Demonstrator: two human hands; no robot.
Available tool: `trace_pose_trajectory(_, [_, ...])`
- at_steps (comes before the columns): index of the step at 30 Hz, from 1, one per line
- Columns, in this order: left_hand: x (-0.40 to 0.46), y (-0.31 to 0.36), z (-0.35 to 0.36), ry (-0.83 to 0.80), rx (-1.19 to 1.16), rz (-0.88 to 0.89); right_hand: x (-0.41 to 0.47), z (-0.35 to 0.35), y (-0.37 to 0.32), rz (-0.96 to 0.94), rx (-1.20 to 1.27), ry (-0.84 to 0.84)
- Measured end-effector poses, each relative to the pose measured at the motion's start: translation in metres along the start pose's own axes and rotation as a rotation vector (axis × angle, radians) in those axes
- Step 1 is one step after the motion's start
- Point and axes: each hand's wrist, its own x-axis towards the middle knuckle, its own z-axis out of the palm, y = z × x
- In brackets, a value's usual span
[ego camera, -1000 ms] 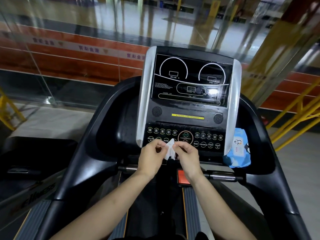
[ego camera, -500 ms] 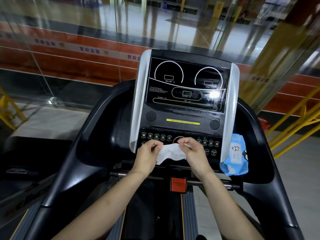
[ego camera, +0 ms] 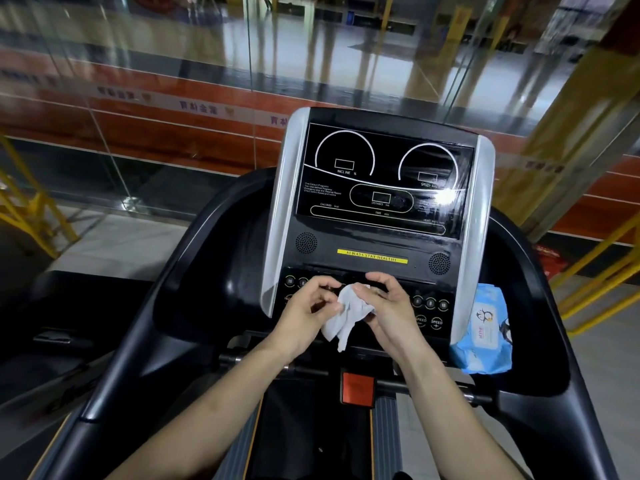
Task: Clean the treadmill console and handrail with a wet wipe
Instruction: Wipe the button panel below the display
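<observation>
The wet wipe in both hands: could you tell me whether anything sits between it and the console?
Nothing visible does. Left hand and right hand hold the wet wipe just before the console buttons.

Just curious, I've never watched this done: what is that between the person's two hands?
In the head view, a crumpled white wet wipe sits between the left hand and right hand, both pinching it in front of the console's buttons.

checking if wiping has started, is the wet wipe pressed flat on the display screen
No, the wet wipe hangs crumpled between the left hand and right hand, low before the button panel, below the display screen.
</observation>
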Motion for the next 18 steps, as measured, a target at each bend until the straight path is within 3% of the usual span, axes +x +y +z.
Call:
trace_pose_trajectory(8, [0.003,0.002,-0.004,0.077,-0.039,0.008,0.007,-0.007,-0.003,-0.005,-0.041,-0.008])
trace_pose_trajectory(18, [0.016,0.003,0.002,0.206,-0.067,0.010,-0.001,-0.011,0.001,-0.131,-0.382,-0.085])
